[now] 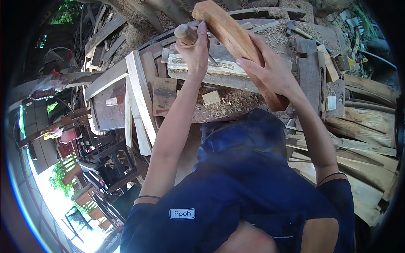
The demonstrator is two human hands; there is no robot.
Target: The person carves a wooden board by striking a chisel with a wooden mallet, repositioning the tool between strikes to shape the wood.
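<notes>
My left hand (195, 51) is wrapped round a tool with a rounded wooden handle (185, 34); its thin dark metal shaft (212, 59) points down to the right. In my right hand (270, 65) is a long, reddish-brown shaped piece of wood (236, 38), held at a slant above the bench, thumb on its near face and fingers behind. Below both hands lies a pale board (185, 62) with a rough, dark groove along its top. A small square wood offcut (211, 98) rests among shavings nearer my body.
A hammer (301, 32) lies at the back right of the bench (310, 76). Long pale boards (141, 92) lean at the left, beside a brown block (164, 96). Stacked planks (363, 126) are on the right; wooden furniture parts stand at the lower left.
</notes>
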